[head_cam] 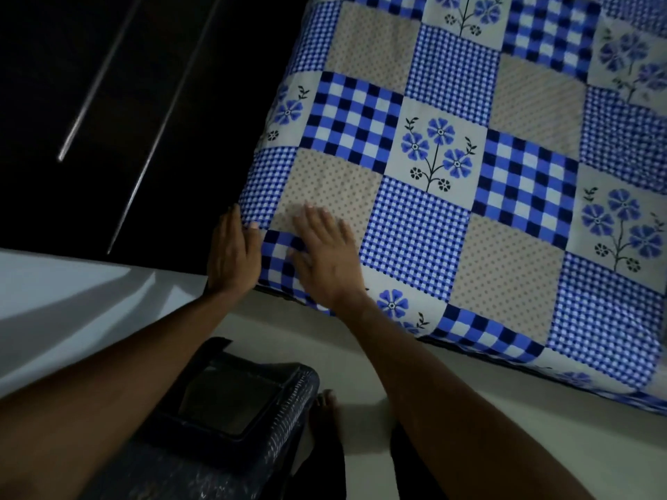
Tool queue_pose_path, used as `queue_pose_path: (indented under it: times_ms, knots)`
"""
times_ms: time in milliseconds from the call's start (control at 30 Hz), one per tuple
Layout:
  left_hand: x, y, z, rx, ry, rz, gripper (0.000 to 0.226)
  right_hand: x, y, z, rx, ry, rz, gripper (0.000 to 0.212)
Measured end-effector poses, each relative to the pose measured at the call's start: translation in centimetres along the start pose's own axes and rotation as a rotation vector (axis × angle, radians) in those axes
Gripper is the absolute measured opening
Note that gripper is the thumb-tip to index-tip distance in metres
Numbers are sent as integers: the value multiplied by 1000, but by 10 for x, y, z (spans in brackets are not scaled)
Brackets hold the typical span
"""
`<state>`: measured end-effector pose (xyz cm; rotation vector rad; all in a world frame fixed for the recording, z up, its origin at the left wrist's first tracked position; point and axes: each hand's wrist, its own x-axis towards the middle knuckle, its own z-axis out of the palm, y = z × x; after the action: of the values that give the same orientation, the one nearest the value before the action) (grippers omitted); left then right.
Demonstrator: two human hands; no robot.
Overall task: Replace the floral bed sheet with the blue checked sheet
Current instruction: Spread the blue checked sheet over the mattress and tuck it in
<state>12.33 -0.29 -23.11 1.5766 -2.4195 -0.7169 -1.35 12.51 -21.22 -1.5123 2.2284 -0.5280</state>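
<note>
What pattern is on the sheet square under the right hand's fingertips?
Beige with small dots, on the sheet beneath the right hand; head view.

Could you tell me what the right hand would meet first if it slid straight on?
Only more blue checked sheet, it seems: the right hand points across a beige dotted patch towards the mattress edge.

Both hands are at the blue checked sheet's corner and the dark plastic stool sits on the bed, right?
No: the head view shows the dark plastic stool on the floor instead. The left hand and right hand are at the corner of the blue checked sheet.
</note>
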Motion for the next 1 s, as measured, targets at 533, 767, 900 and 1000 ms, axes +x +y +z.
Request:
queue_pose_path:
  times_ms: [533, 767, 900, 1000]
  knots:
    - [137, 192, 63, -48, 97, 236, 58, 107, 122, -85, -313, -139, 10, 66]
    - [185, 226, 64, -53, -1, 288, 56, 144, 138, -126, 220, 34, -297, 33]
    - [222, 234, 61, 5, 32, 322, 50, 176, 215, -170, 29, 329, 101, 37]
    - [248, 242, 68, 38, -16, 384, 52, 203, 267, -193, -89, 229, 448, 59]
